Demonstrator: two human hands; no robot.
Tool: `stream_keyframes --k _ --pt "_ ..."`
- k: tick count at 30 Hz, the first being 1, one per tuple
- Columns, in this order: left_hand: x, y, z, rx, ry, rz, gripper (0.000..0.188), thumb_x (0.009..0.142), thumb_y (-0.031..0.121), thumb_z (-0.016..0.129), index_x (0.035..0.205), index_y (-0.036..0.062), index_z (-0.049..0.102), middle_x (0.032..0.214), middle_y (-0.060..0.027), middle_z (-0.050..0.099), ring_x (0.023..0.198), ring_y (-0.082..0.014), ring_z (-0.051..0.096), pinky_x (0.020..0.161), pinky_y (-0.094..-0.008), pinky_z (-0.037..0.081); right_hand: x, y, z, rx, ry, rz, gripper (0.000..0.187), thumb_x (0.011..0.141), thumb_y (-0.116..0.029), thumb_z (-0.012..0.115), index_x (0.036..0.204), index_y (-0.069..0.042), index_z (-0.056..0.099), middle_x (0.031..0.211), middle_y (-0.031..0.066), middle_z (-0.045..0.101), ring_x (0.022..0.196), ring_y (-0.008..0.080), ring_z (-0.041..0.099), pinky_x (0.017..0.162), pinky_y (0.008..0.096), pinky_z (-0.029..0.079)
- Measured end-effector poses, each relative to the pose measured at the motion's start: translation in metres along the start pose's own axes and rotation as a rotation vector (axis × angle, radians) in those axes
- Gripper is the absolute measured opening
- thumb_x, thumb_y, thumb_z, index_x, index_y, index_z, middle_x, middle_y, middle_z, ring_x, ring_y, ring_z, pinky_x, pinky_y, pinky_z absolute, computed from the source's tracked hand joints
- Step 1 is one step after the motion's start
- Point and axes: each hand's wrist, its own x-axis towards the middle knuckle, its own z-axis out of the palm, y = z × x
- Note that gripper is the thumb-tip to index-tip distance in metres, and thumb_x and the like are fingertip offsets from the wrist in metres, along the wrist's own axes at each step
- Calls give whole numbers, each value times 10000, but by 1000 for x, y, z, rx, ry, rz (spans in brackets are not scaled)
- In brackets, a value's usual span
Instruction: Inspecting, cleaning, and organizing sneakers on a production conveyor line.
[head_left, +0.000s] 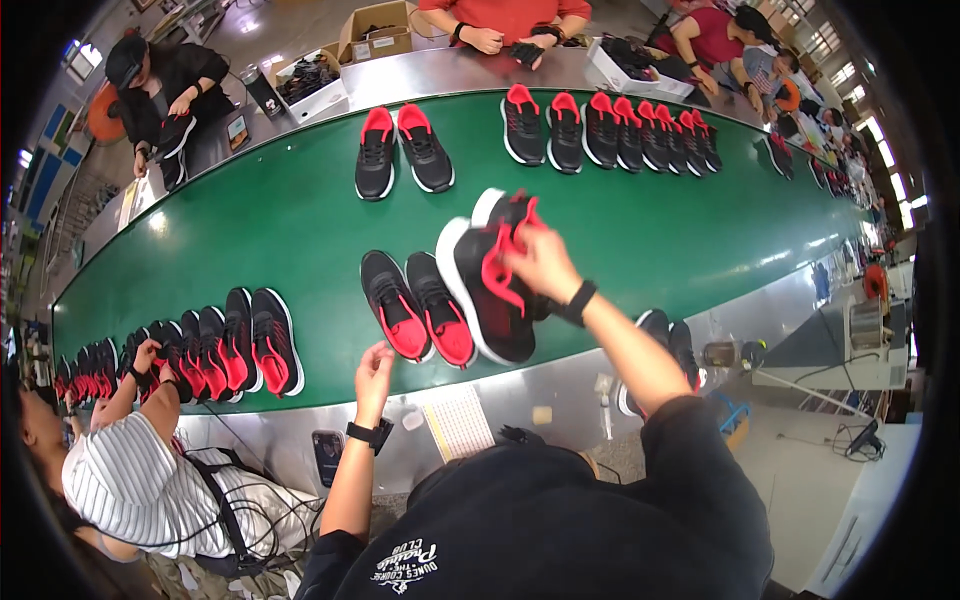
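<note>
My right hand [546, 266] grips a pair of black sneakers with red linings, lifted above the green belt. The nearer lifted sneaker [478, 265] is tilted with its white sole to the left. Partly behind it is the other lifted sneaker [490, 205]; motion blurs both. Just left of them, two matching sneakers, the left one [388, 290] and the right one [432, 295], stand side by side on the belt, heels toward me. My left hand [374, 374] hovers by the heel of the left one, its fingers curled together; whatever they may hold is too small to make out.
On the green conveyor belt [270, 220], a row of sneakers [600, 130] stands far right and another row [210, 350] near left. A further pair [375, 155] stands far centre. Co-workers sit around the belt. A label sheet [458, 425] and phone [328, 455] lie on the near metal edge.
</note>
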Motion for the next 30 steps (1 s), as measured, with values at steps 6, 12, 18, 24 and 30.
stream_keyframes --k 6,12,18,24,30 --pt "38 -34 -5 338 135 -2 643 791 265 702 1317 25 421 1200 -199 487 1033 -278 553 802 -344 481 217 76 -42 -285 316 -11 325 749 -306 673 933 -38 650 788 143 657 736 309 645 670 402 510" --pt "65 -67 24 289 54 118 855 746 309 727 1393 -5 265 1199 -250 456 1107 -370 484 943 -410 408 175 98 18 167 48 67 320 748 -241 727 979 -40 634 809 5 651 740 83 590 697 268 485" --pt "71 -55 42 402 108 34 803 755 164 668 1421 41 237 1265 -261 423 1051 -373 504 937 -385 413 -50 107 140 364 -766 379 1091 694 -367 779 1465 -46 77 1404 277 309 1253 335 386 999 380 369" --pt "46 -57 8 -427 -193 -168 557 797 -92 466 1335 21 373 1208 -99 551 1059 -176 573 913 -278 454 -104 110 151 785 -352 602 401 849 -9 481 1250 4 470 1067 71 597 986 180 582 897 302 451" --pt "-35 7 1 -722 -380 -152 423 879 24 480 1296 19 408 1210 -87 546 1056 -164 574 889 -299 485 -127 12 86 1434 -407 568 357 928 -80 479 1274 0 446 1172 69 580 1023 132 577 874 275 478"
